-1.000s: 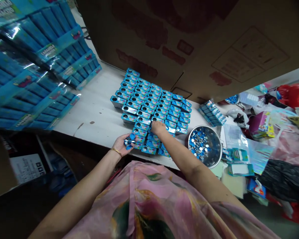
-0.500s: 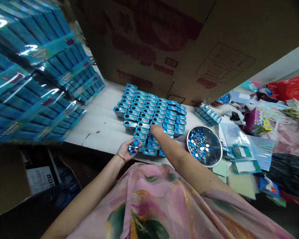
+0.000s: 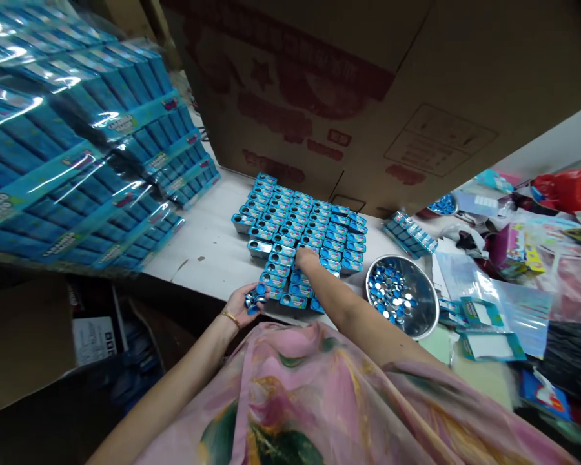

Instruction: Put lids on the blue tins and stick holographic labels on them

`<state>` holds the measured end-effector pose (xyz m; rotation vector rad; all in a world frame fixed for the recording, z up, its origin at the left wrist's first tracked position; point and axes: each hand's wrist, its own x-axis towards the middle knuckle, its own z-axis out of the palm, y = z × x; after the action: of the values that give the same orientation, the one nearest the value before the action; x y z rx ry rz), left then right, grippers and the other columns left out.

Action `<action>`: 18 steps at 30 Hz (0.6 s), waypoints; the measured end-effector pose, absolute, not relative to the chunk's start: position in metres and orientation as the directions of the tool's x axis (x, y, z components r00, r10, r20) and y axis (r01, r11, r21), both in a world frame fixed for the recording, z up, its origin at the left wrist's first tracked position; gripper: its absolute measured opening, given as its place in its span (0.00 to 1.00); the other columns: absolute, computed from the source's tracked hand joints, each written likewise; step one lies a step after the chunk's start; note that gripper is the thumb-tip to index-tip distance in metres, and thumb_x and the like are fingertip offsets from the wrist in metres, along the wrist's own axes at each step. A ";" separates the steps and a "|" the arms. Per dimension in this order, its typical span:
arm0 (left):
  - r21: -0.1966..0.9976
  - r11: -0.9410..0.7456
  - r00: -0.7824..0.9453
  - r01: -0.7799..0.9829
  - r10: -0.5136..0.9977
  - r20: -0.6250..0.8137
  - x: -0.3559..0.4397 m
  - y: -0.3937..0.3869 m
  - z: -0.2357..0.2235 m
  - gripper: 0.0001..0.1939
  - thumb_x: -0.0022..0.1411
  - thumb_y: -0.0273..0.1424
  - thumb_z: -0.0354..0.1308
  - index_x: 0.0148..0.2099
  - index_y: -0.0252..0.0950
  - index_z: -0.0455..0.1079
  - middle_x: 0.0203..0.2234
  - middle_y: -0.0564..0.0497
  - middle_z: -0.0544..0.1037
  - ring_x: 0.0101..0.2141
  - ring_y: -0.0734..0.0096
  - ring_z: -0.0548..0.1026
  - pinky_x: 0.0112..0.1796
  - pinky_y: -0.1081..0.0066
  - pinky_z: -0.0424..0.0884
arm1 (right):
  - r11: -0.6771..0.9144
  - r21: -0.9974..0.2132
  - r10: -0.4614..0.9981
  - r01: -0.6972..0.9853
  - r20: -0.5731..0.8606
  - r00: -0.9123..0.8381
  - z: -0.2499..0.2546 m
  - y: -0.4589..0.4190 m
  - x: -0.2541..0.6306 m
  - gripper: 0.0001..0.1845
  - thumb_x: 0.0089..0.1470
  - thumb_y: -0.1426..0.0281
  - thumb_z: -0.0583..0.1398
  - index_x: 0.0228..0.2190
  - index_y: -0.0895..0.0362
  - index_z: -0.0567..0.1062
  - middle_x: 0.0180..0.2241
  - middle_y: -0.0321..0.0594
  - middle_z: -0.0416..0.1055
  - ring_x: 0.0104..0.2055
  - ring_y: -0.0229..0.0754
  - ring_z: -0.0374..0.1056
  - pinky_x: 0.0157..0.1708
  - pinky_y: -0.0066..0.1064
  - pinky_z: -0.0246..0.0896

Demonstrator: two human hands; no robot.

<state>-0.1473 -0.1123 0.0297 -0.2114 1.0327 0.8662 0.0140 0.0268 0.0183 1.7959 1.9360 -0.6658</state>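
Observation:
Rows of small blue tins (image 3: 290,223), many with a dark round hole at one end of the top, stand packed together on the white table. My left hand (image 3: 239,303) is cupped palm up at the near edge of the rows, holding several small round blue-and-silver caps (image 3: 255,298). Over the middle of the rows, my right hand (image 3: 306,259) has its fingers bent down onto a tin; its fingertips and anything in them are hidden. To the right stands a metal bowl (image 3: 428,310) with many of the same round caps inside.
A large cardboard box (image 3: 310,84) rises behind the rows. Plastic-wrapped stacks of blue boxes (image 3: 101,174) stand at the left. A wrapped pack of tins (image 3: 409,234) lies behind the bowl. Bags and flat packaging (image 3: 489,342) crowd the right side. Below left is an open carton (image 3: 24,349).
The view has shifted slightly, so the scene sits a little lower and further right. My left hand has drawn slightly away from the tins. My right hand stays over the middle rows.

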 end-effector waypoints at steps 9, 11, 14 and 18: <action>0.170 0.681 0.289 -0.712 0.506 -0.813 -0.126 -0.088 0.011 0.04 0.54 0.26 0.50 0.31 0.31 0.65 0.20 0.47 0.72 0.19 0.73 0.71 0.12 0.81 0.60 | 0.342 -0.464 0.783 0.817 -0.340 -0.521 0.035 -0.020 0.013 0.14 0.52 0.65 0.55 0.41 0.51 0.71 0.40 0.38 0.69 0.43 0.38 0.64 0.41 0.27 0.57; 0.149 0.681 0.294 -0.717 0.489 -0.821 -0.121 -0.082 0.008 0.04 0.55 0.26 0.49 0.30 0.32 0.64 0.17 0.49 0.70 0.18 0.72 0.71 0.11 0.80 0.60 | 0.396 -0.583 0.733 0.709 -0.265 -0.627 0.037 -0.028 0.010 0.12 0.50 0.66 0.57 0.38 0.52 0.73 0.39 0.37 0.69 0.41 0.36 0.64 0.40 0.24 0.56; 0.116 0.689 0.325 -0.715 0.474 -0.818 -0.120 -0.076 0.006 0.05 0.56 0.27 0.48 0.31 0.32 0.64 0.18 0.49 0.71 0.19 0.71 0.71 0.11 0.79 0.60 | 0.357 -0.605 0.765 0.712 -0.247 -0.594 0.040 -0.031 0.014 0.10 0.51 0.69 0.56 0.36 0.54 0.74 0.38 0.37 0.70 0.41 0.36 0.64 0.40 0.24 0.56; 0.110 0.651 0.317 -0.751 0.501 -0.805 -0.137 -0.074 0.004 0.06 0.56 0.25 0.48 0.31 0.30 0.65 0.22 0.46 0.73 0.21 0.71 0.72 0.13 0.79 0.62 | 0.323 -0.466 0.727 0.824 -0.434 -0.531 0.043 -0.044 0.028 0.12 0.54 0.70 0.53 0.39 0.55 0.72 0.39 0.39 0.70 0.44 0.39 0.64 0.42 0.26 0.55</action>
<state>-0.1370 -0.0735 0.0041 -0.3089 0.9303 0.8414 0.0284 -0.0442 0.0433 1.4378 2.4335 -0.9923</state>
